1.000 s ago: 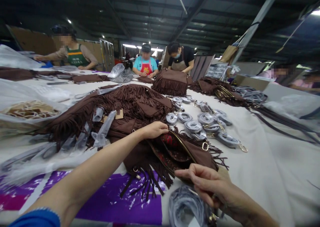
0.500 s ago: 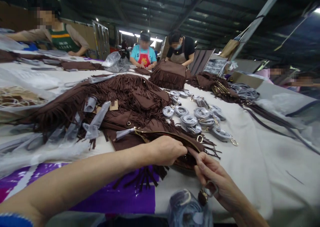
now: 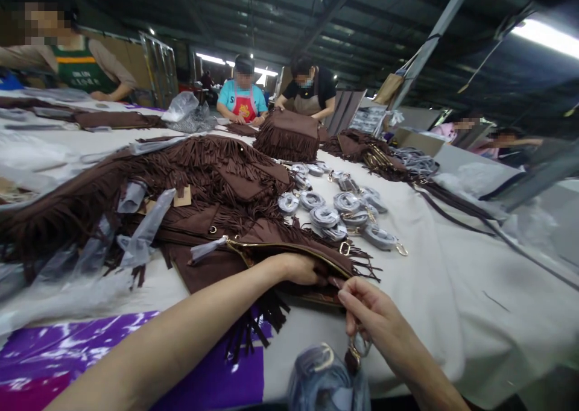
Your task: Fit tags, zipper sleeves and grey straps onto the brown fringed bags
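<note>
A brown fringed bag (image 3: 253, 251) with a gold zipper lies open-mouthed on the white table (image 3: 452, 278) in front of me. My left hand (image 3: 298, 269) reaches into the bag's opening, its fingers hidden inside. At the bag's front edge my right hand (image 3: 368, 311) has its fingers closed, pinching the rim, and a wrapped strap (image 3: 328, 378) with a metal clasp hangs from under it.
A heap of brown fringed bags (image 3: 181, 182) lies at the left with plastic wrappers. Several coiled wrapped straps (image 3: 335, 212) lie mid-table. Purple sheeting (image 3: 90, 351) covers the near left. Other people (image 3: 242, 97) work at the far end.
My left hand moved from the bag's top down into its opening. My right hand shifted up to the bag's front edge, and the view turned slightly left.
</note>
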Demonstrator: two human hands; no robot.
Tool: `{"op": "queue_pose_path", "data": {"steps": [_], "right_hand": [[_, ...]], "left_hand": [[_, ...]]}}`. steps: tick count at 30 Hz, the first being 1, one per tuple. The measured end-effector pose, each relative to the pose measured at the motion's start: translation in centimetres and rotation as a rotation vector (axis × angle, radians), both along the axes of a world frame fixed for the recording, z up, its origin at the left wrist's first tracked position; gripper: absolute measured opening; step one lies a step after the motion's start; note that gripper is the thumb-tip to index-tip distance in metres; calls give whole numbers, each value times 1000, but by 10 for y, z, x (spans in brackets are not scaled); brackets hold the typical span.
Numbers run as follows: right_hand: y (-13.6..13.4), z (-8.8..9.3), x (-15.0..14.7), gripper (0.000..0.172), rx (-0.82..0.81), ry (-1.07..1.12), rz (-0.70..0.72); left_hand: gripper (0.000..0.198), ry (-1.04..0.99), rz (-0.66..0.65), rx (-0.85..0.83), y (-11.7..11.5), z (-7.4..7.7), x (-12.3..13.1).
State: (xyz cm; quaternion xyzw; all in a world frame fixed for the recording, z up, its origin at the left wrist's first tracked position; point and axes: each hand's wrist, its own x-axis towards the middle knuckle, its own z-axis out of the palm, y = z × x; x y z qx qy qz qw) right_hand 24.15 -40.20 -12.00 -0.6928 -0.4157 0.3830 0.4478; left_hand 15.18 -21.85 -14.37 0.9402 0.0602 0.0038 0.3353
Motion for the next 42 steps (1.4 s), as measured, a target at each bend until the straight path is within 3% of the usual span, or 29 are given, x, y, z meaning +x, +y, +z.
{"op": "queue_pose_path", "data": {"steps": [6,10,15,18,28,35,42], "right_hand": [[6,-2,5,28,-2,-289,2],[11,-5,6,22,-25,-575,-4],[23,-15,5,19,-77,-1014,-24],[32,-15,-1,18,-172,-1145,-52],[47,1,-11,14,-293,-1150,-100],[56,5,-14,16,-291,-1114,-128],[55,-8,-10,18,-178,-1088,-149]], "left_hand": [[34,92,7,123,-6,13,15],[40,30,-59,223,-10,16,18],[27,86,15,53,-1,10,7],[27,60,67,-12,3,2,2],[27,-53,124,-223,3,-19,0],[24,-90,123,-273,5,-15,-3],[23,-38,135,-272,8,-14,-3]]}}
